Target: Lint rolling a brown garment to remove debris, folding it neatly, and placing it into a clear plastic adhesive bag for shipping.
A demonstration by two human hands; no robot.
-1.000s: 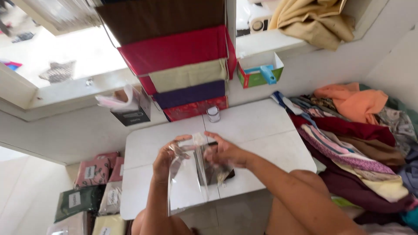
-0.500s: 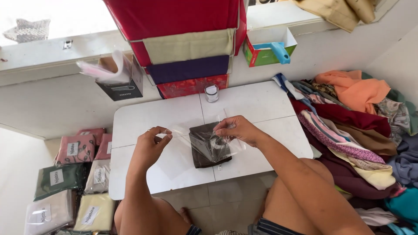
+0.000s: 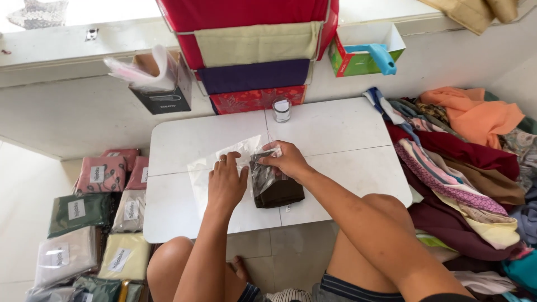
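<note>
A folded dark brown cloth (image 3: pixel 278 193) lies on the low white table (image 3: pixel 335 128), partly inside a clear plastic bag (image 3: pixel 224 162) that spreads flat to its left. My left hand (image 3: pixel 226 182) presses palm down on the bag, fingers apart. My right hand (image 3: pixel 285 159) pinches the bag's edge over the top of the cloth. Both forearms reach in from the lower edge, above my knees.
A small glass jar (image 3: pixel 281 109) stands at the table's far edge. Stacked folded fabrics (image 3: pixel 251 50), a box of clear bags (image 3: pixel 159 84) and a green box (image 3: pixel 363 53) sit behind. Packed cloths (image 3: pixel 95 223) lie on the floor left, loose cloths (image 3: pixel 464 156) right.
The bag with the cloth came down from in front of me onto the table. My left hand now lies flat on the bag; my right hand stays on the bag's edge.
</note>
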